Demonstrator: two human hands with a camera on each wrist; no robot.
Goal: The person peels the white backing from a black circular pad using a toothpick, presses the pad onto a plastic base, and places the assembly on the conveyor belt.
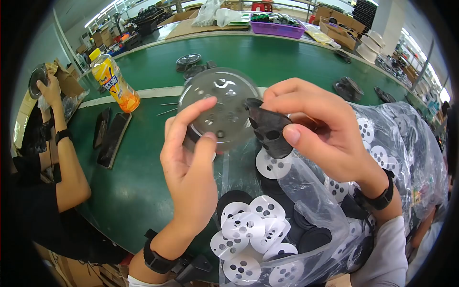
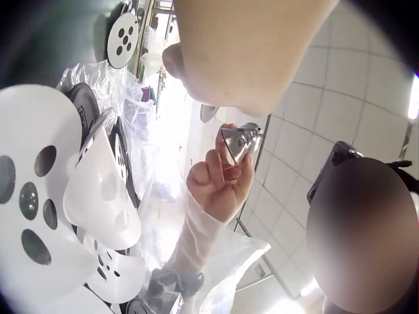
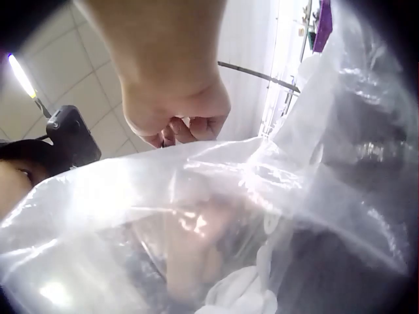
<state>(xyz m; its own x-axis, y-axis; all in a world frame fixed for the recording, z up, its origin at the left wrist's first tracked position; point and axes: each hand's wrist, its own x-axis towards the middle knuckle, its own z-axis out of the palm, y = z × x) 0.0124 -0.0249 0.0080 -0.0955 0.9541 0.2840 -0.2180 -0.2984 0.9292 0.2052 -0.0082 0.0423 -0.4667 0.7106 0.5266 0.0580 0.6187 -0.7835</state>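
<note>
My left hand (image 1: pixel 187 167) holds a round, see-through grey plastic cover (image 1: pixel 222 91) by its lower edge, thumb and forefinger on its face. Beside it, my right hand (image 1: pixel 330 126) pinches a bent black pad with round holes (image 1: pixel 268 135) between thumb and fingers. That pad looks shiny and curved in the left wrist view (image 2: pixel 242 140). Below both hands lie white discs with holes (image 1: pixel 243 226) in a loose heap, mixed with black discs (image 1: pixel 315 239). In the right wrist view, clear plastic sheeting (image 3: pixel 131 190) covers much of the scene under my right hand (image 3: pixel 177 114).
A clear bag (image 1: pixel 416 158) with more white discs spreads over the right side. On the green table (image 1: pixel 143 191) stand a yellow drink bottle (image 1: pixel 114 81) and dark flat bars (image 1: pixel 114 141). A purple basket (image 1: pixel 277 29) sits at the back. Another person's arm (image 1: pixel 67 158) is at left.
</note>
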